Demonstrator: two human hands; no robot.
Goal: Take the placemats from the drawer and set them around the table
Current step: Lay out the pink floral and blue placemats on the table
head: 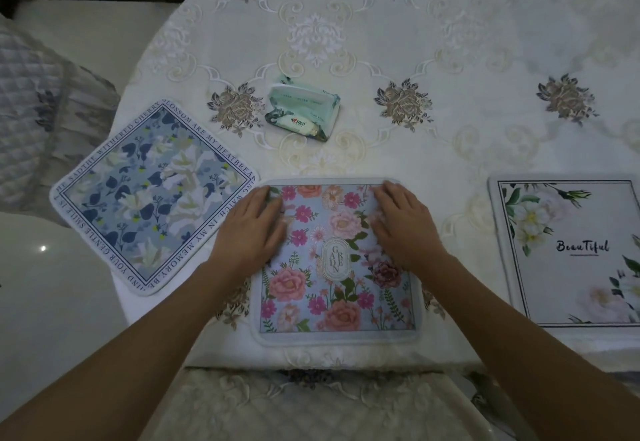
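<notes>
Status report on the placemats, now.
Left hand and right hand flat on pink placemat. Blue placemat and white placemat down either side. Tissue pack beyond, clear.

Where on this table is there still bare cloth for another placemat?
The far half of the tablecloth beyond the wipes pack is free, widest at far right. The near edge is crowded: blue mat, pink floral mat under both hands, white mat, with narrow gaps between.
</notes>
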